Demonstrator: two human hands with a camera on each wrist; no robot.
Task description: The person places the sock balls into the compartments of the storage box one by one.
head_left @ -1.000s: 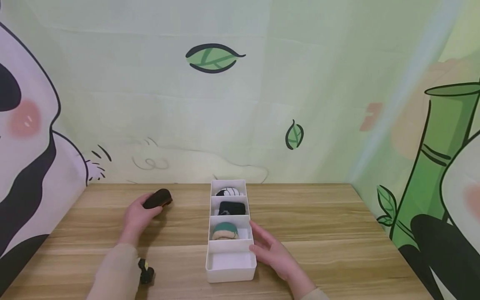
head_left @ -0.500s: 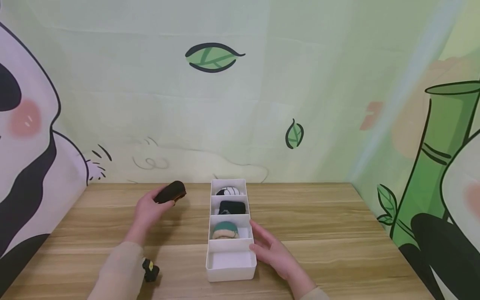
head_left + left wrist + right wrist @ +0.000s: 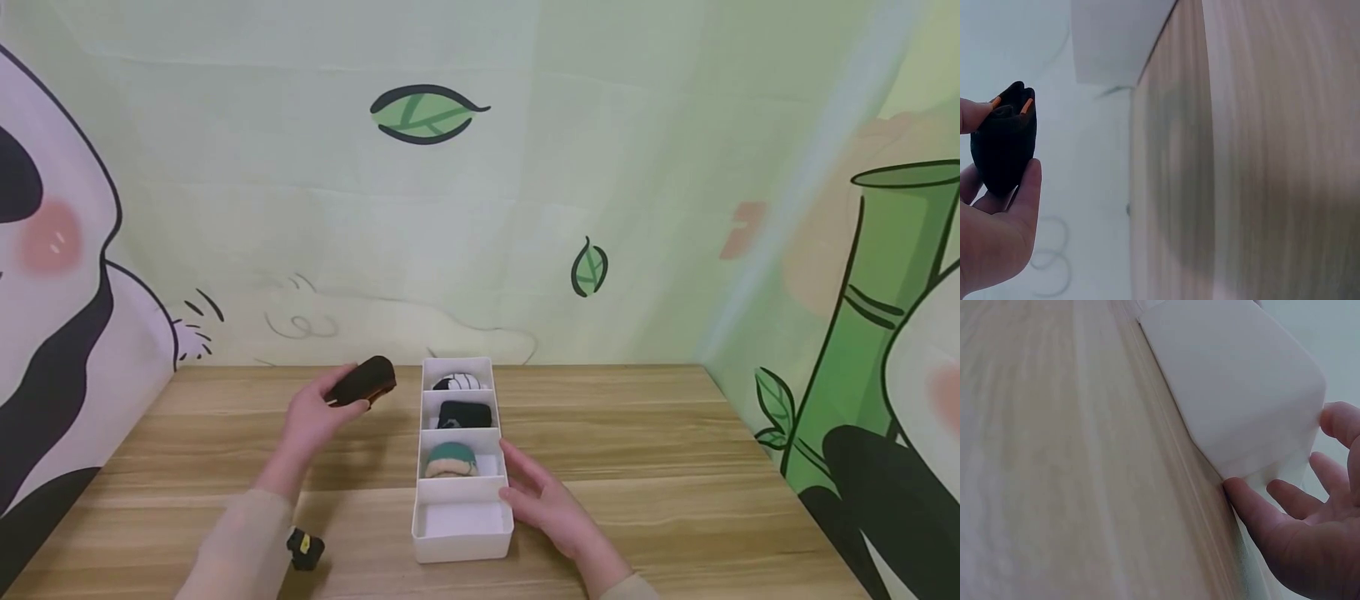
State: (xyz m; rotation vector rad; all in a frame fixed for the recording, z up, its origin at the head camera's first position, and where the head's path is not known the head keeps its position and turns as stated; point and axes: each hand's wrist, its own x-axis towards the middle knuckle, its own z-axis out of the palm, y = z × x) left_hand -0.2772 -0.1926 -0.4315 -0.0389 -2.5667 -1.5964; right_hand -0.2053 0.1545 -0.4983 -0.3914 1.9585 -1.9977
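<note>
In the head view my left hand [image 3: 309, 425] pinches a rolled pair of black socks [image 3: 366, 381] above the table, left of the box. The left wrist view shows the black socks [image 3: 1004, 150] with orange edging, thumb on one side and fingers on the other. A long white divided box [image 3: 461, 549] stands in the middle. My right hand [image 3: 551, 510] is at its right side, fingers loosely spread with fingertips touching the wall. Rolled socks sit in the box: white-and-black ones [image 3: 459, 382] at the far end, then black ones [image 3: 465, 415], then teal-and-beige ones [image 3: 452, 460]. The nearest compartment holds nothing.
A wooden table [image 3: 637, 433] carries the box and ends at a printed backdrop [image 3: 480, 208] with leaves, pandas and bamboo. A small black device [image 3: 305, 550] sits beside the left sleeve [image 3: 243, 542].
My left hand has moved to the right and slightly away from me with the black socks, closer to the box. The right hand and the box have stayed in place.
</note>
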